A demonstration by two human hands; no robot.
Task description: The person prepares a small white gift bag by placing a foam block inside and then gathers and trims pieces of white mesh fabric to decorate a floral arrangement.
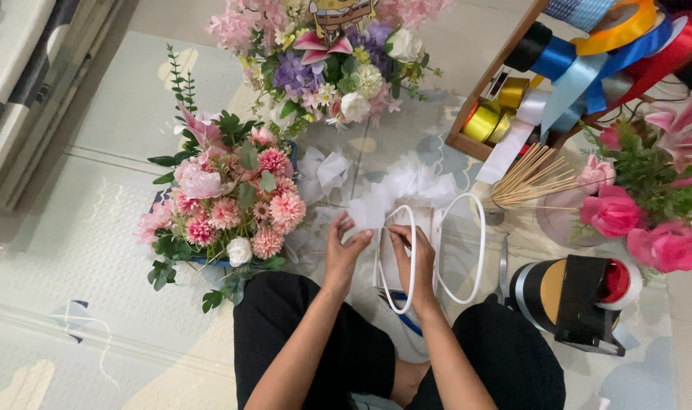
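1. Two hands meet at the centre of the frame over a clear gift bag with white loop handles (437,250) standing on the floor mat (95,250). The left hand (346,247) has its fingers pinched together on a bit of white tissue paper (391,193) at the bag's mouth; the right hand (413,254) has its fingers closed on the bag's near rim, inside one handle loop.
2. Judging by the look of it, the bag is only partly dressed: white paper spills up behind it, and no flowers sit inside.
3. The pink flower arrangement (224,205), left of centre, looks finished; so does the mixed bouquet (338,61) at the top.
4. Room is tight. The pink arrangement lies just beside the left hand, and crumpled white paper fills the gap between them.
5. To the right, a bundle of wooden sticks (532,178), a wooden rack of ribbon spools (543,83) and large tape rolls (574,292) crowd near the bag.
6. Open mat remains only at the lower left of the frame.
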